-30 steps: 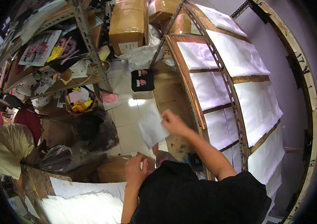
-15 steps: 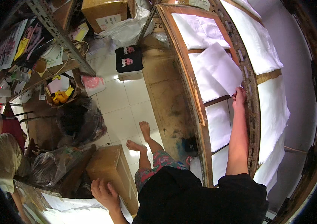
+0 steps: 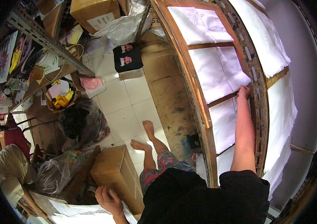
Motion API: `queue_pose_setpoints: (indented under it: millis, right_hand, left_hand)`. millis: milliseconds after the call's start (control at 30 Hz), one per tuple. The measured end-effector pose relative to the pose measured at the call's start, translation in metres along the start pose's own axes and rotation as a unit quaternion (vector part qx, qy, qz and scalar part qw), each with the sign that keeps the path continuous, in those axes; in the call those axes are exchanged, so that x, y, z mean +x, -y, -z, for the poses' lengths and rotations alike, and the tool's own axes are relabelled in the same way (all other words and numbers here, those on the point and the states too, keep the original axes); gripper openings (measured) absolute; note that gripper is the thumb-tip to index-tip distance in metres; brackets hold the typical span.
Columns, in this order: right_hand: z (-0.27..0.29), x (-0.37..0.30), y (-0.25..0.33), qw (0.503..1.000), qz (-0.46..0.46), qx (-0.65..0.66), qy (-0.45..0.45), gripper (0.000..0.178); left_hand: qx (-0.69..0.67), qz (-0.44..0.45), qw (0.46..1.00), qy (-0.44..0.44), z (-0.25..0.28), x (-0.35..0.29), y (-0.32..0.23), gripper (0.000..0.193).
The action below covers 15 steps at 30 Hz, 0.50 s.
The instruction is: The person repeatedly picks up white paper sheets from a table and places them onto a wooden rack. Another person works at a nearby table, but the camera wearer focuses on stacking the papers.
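My right hand (image 3: 243, 91), arm stretched forward, pinches the near right corner of a thin white sheet (image 3: 218, 72). That sheet lies nearly flat in a section of a brown wooden rack (image 3: 206, 108), with faint creases across it. More white sheets (image 3: 199, 24) lie in the section beyond, and another white sheet (image 3: 223, 125) rests in the nearer one, beside my forearm. At the lower left, my left hand (image 3: 109, 199) holds nothing; its fingers are bent and apart. It is beside a cardboard box (image 3: 115, 168), over white sheets (image 3: 78, 218) on a surface there.
A perforated metal rail (image 3: 255, 74) runs between the rack and further white sheets (image 3: 278, 123) at the right. On the tiled floor lie a folded black cloth (image 3: 128, 63) with printed pictures and a bag of dark material (image 3: 78, 121). Another person (image 3: 11, 171) is at the far left.
The raised, folded-over part of the white sheet has come down and now lies spread in its section. My right hand stays at its corner. The view has shifted slightly.
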State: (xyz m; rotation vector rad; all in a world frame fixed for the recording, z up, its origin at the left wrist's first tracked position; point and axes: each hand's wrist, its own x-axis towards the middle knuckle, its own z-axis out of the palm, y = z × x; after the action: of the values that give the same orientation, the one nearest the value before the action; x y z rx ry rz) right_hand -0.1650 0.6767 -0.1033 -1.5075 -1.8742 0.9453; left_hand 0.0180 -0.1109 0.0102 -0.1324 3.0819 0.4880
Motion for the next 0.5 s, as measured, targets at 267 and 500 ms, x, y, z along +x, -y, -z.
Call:
queue_pose_setpoints:
  millis: [267, 500]
  right_hand:
    - [-0.003, -0.001, -0.008, 0.999, -0.013, 0.037, -0.007, 0.011]
    - [-0.007, 0.004, -0.029, 0.996, 0.053, -0.017, -0.071, 0.014]
  left_hand:
    - [0.011, 0.006, 1.000, 0.005, -0.001, -0.002, -0.001, 0.018]
    - [0.001, 0.007, 1.000, 0.008, 0.005, -0.009, 0.002, 0.018]
